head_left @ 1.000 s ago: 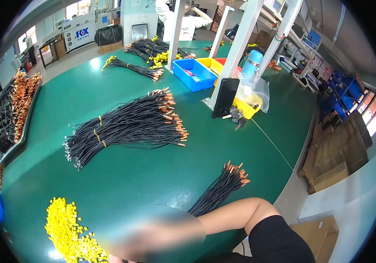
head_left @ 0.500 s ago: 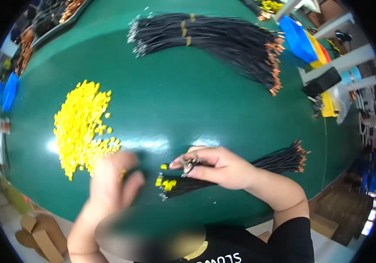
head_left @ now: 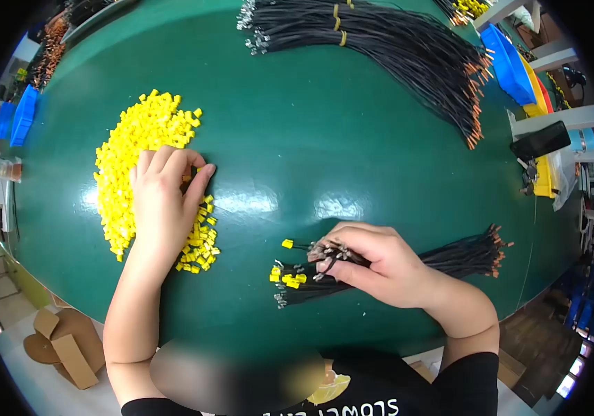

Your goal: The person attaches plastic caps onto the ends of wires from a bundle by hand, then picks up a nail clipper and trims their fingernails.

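Observation:
My left hand [head_left: 167, 191] is over the heap of yellow connectors [head_left: 120, 166], thumb and index fingertip together at its right edge; anything between them is too small to make out. My right hand [head_left: 380, 263] grips the metal-tipped ends of several black wires [head_left: 338, 255]. A yellow connector [head_left: 287, 244] sits on one wire end just left of those fingers. Below that hand, more black wires [head_left: 456, 258] lie on the green table, their copper ends pointing right. Several yellow connectors [head_left: 290, 279] are on or among their left ends.
A large tied bundle of black wires [head_left: 380, 35] lies at the far side of the green table [head_left: 262, 132]. Towards the right edge are a blue bin [head_left: 508, 66], a phone [head_left: 541, 141] and a yellow bin [head_left: 543, 177]. Cardboard [head_left: 72, 350] stands below at left.
The view has tilted down since the first frame, bringing both hands into clear sight. Over the last half second, my left hand has moved up onto the yellow heap. My right hand keeps hold of the wires.

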`<state>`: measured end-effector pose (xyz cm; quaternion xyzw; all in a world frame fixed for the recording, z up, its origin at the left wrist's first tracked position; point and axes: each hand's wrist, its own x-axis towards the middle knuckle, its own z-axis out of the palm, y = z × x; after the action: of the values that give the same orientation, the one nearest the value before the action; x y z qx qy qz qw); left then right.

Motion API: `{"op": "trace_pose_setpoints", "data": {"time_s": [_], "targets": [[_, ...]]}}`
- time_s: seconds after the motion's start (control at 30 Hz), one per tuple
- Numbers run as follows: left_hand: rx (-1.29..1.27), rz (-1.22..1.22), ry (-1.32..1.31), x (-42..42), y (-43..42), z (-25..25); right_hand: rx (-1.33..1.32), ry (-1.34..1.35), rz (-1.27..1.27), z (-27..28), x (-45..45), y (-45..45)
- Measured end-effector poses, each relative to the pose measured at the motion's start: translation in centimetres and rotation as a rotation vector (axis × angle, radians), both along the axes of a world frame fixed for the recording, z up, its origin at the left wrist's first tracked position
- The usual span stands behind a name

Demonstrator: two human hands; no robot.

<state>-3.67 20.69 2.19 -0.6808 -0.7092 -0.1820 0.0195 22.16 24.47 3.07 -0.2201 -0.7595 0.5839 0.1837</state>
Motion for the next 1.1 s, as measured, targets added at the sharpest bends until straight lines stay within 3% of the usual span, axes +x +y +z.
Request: {"op": "trace_pose_setpoints", "data": {"time_s": [0.17,0.23,0.27,0.37,0.5,0.67,1.1], "targets": [[0.158,-0.068,-0.367,4.1,-2.7,1.1,0.101,-0.102,-0.079,1.5,0.0,-1.0],[-0.251,-0.053,-1.396,6.5,-4.3,1.5,-0.306,-0.098,-0.103,1.8,0.1,-1.1],[-0.252,-0.052,-1.395,6.8,-4.7,1.5,-0.506,-0.089,-0.111,1.9,0.0,-1.1],[-0.384,0.021,-1.709,7.3,-5.3,1.6,-0.623,0.004,-0.104,1.4,-0.1,-0.7],[-0.408,-0.116,-1.726,7.9,-5.2,1.6,-0.72,0.041,-0.14,0.6,-0.1,-0.8],[-0.48,0.049,-1.814,8.0,-4.9,1.7,-0.801,0.035,-0.165,1.2,-0.5,-0.3],[-0.376,-0.241,-1.652,8.0,-5.6,0.8,-0.765,-0.018,-0.169,1.4,-0.1,-0.4]]}}
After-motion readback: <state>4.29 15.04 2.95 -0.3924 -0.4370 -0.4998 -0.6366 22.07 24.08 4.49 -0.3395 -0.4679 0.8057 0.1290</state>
